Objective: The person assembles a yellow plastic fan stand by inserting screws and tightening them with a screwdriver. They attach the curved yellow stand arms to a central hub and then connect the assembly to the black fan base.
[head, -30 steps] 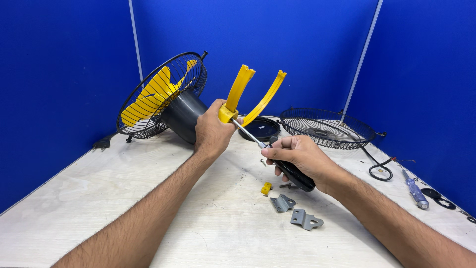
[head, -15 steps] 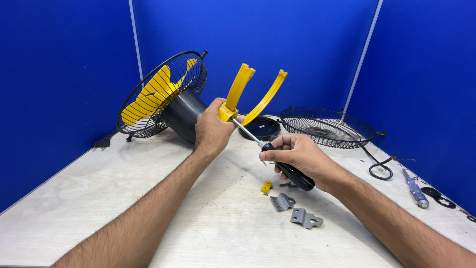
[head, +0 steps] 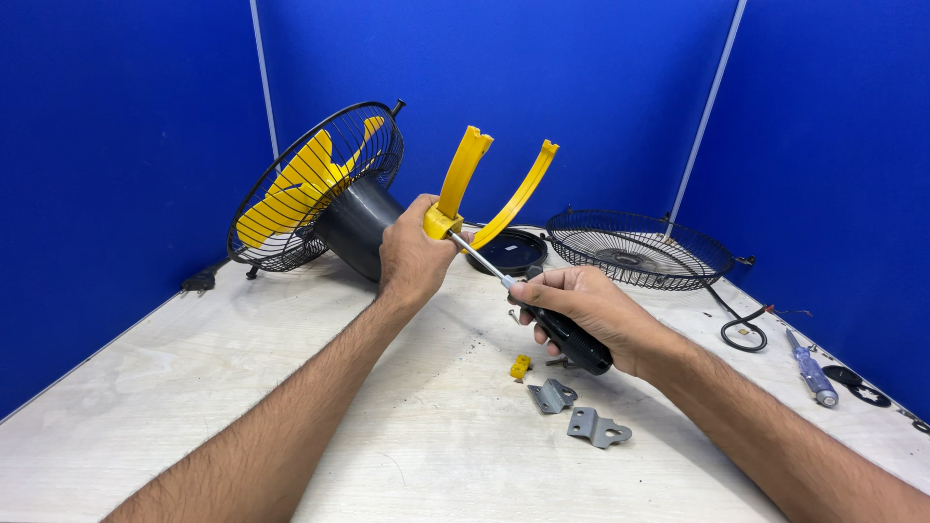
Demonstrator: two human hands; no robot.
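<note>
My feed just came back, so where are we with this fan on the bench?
Done: the loose grille lies off the fan, and two grey brackets and a small yellow piece lie removed. In hand: the left hand grips the yellow fork bracket; the right hand drives a screwdriver into its base. Left: the yellow blades sit inside the rear grille.

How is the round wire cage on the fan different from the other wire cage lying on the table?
The cage on the fan stands tilted up on its edge; the loose cage lies flat on the table. The cage on the fan has yellow blades showing through its wires and a dark motor body behind it; the loose cage has nothing inside. The cage on the fan sits left of the left hand; the loose one sits beyond the right hand. Both are round, black and wire.
</note>
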